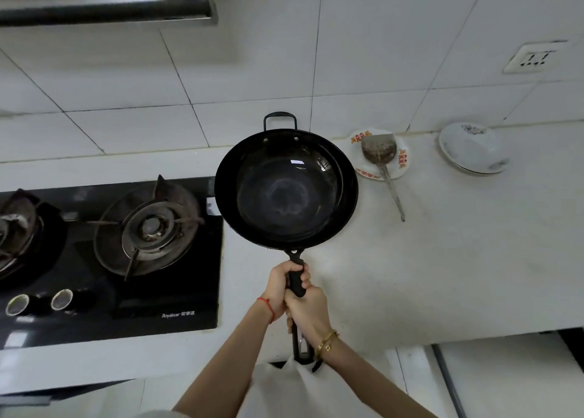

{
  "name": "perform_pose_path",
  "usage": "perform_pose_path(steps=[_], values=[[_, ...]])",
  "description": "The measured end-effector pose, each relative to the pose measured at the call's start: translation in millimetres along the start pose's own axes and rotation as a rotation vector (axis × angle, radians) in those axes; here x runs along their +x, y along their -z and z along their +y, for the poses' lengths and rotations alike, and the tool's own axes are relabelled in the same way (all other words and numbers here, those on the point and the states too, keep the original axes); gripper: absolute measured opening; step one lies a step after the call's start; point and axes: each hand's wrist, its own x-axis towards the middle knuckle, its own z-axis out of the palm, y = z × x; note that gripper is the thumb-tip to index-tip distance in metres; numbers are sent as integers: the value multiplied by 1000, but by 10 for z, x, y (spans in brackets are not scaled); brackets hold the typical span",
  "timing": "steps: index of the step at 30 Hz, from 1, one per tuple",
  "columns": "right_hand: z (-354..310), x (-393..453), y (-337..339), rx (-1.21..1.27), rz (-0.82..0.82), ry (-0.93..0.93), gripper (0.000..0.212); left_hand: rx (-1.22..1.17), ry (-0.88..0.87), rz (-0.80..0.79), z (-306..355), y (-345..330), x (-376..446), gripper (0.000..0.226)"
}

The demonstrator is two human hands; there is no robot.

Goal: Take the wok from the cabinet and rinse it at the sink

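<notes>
A black wok (286,190), nothing in it, is held above the white counter (442,259), just right of the gas stove (110,253). Both hands curl tight round its long handle: left hand (279,286) nearer the bowl, right hand (308,310) behind. Right of the wok, a plate (401,161) holds a metal spatula (379,155); farther right lies an upturned dish (472,149).

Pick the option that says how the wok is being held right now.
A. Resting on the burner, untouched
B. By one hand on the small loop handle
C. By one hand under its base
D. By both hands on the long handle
D: the left hand and the right hand both grip the long handle of the wok, held up over the countertop.
</notes>
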Motion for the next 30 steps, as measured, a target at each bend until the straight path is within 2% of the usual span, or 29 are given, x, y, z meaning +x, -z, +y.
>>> perform_pose_path(steps=[9, 19, 24, 26, 30], values=[[8, 44, -72, -10, 17, -11, 27, 28, 5, -10, 25, 98, 76, 16], [89, 80, -153, -43, 24, 13, 16, 62, 5, -32, 26, 163, 32, 14], [81, 80, -127, -38, -13, -9, 11, 84, 8, -24, 30, 197, 12, 24], [88, 78, -148, -56, -34, -9, 19, 139, 4, -19, 22, 222, 5, 31], [95, 83, -75, -123, -95, 57, 36, 429, -59, 87, 15, 260, -12, 35]])
